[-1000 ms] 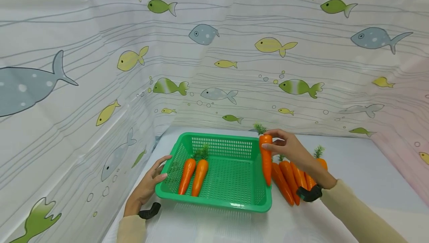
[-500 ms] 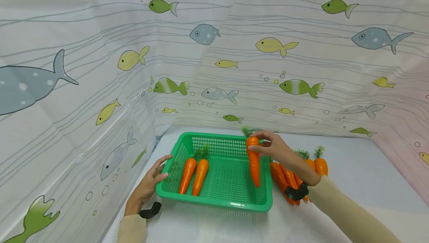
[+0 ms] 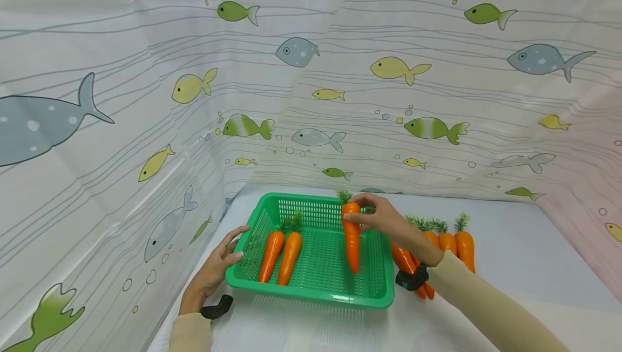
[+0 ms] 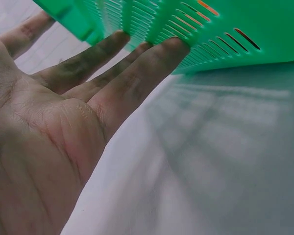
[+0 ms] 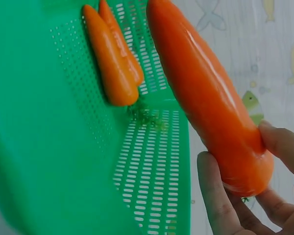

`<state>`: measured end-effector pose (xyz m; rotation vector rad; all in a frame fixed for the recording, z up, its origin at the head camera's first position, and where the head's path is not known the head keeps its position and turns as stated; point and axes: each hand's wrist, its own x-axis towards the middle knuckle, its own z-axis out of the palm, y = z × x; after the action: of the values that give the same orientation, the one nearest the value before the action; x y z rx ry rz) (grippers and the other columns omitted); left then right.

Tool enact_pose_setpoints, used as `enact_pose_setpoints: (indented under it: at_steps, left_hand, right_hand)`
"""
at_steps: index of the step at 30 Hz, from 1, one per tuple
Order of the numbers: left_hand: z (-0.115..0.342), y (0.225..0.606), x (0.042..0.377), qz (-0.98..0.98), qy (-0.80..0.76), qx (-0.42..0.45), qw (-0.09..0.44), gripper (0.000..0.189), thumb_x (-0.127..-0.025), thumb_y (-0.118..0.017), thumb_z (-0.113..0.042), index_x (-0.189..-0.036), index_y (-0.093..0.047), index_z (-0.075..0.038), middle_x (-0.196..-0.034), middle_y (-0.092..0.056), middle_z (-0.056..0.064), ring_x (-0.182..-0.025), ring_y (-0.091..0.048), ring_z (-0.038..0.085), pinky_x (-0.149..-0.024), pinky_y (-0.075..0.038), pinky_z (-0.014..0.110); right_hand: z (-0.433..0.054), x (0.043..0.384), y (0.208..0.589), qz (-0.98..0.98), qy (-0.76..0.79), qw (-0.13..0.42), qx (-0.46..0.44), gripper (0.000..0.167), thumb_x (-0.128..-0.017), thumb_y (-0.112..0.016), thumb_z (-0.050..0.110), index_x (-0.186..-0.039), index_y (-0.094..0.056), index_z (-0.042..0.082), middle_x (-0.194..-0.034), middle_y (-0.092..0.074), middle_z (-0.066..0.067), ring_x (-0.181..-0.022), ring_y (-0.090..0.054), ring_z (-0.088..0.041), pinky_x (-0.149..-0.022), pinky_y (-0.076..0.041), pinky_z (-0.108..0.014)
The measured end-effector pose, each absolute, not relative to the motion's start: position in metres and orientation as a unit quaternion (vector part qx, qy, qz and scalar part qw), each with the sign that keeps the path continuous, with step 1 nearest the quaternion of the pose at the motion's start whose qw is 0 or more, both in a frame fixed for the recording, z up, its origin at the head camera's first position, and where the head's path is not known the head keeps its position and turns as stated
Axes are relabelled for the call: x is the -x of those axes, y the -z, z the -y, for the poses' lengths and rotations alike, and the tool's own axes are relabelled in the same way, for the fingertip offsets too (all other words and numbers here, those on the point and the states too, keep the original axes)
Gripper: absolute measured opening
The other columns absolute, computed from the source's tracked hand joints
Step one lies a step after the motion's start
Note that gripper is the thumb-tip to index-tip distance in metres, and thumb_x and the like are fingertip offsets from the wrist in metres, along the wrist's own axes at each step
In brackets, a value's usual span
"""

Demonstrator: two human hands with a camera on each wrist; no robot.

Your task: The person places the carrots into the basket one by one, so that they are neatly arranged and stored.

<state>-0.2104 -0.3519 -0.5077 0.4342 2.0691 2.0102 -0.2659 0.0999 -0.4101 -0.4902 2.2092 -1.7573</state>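
Note:
My right hand (image 3: 386, 222) holds an orange carrot (image 3: 352, 236) near its thick end, just below the green leafy top. The carrot hangs tip down over the right part of a green plastic basket (image 3: 311, 297). In the right wrist view, thumb and fingers pinch the carrot (image 5: 210, 103) around its wide end. Two more carrots, a left one (image 3: 270, 255) and a right one (image 3: 290, 257), lie side by side in the basket's left half. At the basket's left side, my left hand (image 3: 214, 265) touches the outer wall with extended fingers, as the left wrist view shows.
Several carrots (image 3: 465, 249) with green tops lie in a row on the white table (image 3: 515, 265), right of the basket and partly behind my right forearm. A white sheet (image 3: 359, 109) printed with fish forms walls at the back and sides.
My right hand has carried the carrot leftward, from above the basket's right rim to over its inside. The left hand and the basket have stayed in place.

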Motion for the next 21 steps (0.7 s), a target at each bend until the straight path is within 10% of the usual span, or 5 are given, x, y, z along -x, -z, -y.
enact_pose_setpoints:
  at_steps: [21]
  left_hand:
    - [0.352,0.509,0.211,-0.713,-0.679,-0.137,0.110,0.062,-0.106,-0.052,-0.012,-0.162,-0.027,-0.023,-0.155,-0.035,0.027,-0.118,-0.059,0.038,-0.086,-0.058,0.050]
  right_hand:
    - [-0.053,0.269,0.413,-0.763,0.607,0.158,0.157,0.047,-0.092,-0.080,0.023,-0.130,-0.060,0.003,-0.123,-0.057,-0.020,-0.091,-0.069,-0.028,-0.078,-0.061,-0.047]
